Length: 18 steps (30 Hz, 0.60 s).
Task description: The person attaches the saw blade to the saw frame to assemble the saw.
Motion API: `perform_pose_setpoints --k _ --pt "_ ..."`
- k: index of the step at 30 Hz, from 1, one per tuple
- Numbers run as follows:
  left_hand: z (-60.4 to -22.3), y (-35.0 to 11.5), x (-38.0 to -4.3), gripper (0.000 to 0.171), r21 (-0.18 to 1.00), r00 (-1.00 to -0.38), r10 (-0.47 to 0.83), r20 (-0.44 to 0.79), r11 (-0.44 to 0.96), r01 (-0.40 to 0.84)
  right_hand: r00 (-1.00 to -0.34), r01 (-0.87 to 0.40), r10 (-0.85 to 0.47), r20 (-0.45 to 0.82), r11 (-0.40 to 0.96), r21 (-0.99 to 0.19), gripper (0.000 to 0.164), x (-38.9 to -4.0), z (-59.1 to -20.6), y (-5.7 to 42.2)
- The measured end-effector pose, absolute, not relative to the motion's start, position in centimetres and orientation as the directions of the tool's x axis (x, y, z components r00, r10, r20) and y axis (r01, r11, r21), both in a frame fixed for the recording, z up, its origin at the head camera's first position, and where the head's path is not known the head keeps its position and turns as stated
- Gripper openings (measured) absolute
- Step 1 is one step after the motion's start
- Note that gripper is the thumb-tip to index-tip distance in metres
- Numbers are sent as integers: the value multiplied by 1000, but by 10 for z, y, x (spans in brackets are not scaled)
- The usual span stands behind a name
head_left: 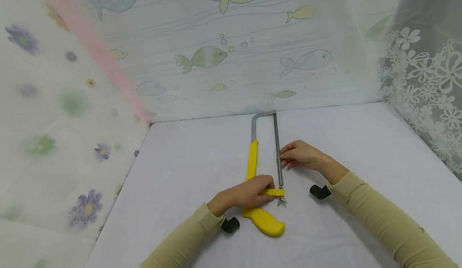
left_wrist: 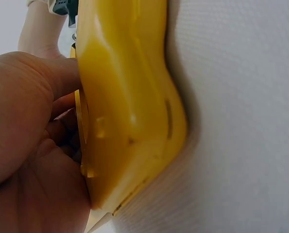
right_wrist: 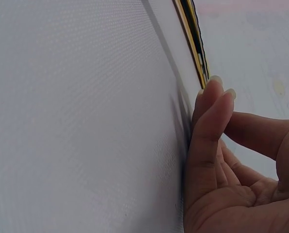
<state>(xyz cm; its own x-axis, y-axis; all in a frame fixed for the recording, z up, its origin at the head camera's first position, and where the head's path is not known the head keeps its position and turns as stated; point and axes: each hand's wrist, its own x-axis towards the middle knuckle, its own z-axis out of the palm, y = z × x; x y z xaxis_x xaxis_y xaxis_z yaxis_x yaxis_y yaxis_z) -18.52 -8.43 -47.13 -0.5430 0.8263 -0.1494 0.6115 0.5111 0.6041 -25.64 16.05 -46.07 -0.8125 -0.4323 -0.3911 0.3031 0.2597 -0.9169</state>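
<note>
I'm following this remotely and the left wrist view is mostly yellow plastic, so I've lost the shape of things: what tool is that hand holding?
Observer: The head view shows it whole: the left hand grips a hacksaw.
Operator: And the other one?
Observer: The right hand has its fingers at the blade, on the side away from the yellow back. Whether they pinch it, I can't tell.
Operator: What's the backdrop on the far side?
Observer: A pale sheet printed with fish, beyond the far edge of the table.
</note>
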Motion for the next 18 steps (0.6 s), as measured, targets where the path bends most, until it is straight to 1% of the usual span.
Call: perform_pose_setpoints --k 4,7,14,18 --pt "-472 -85 -185 15 603 -542 828 -145 508 614 -817 287 -431 -383 271 -919 39 -257 -462 161" --pt "-472 -84 -185 15 604 -543 827 -144 508 614 -829 248 -425 -363 302 -921 38 -257 -461 161" --pt "-471 -84 -184 15 597 -548 823 -152 518 612 -864 84 -416 -284 438 -895 29 -246 -453 161" --pt "-471 -84 -184 15 601 -554 817 -160 526 601 -864 19 -431 -261 490 -871 29 -236 -447 162"
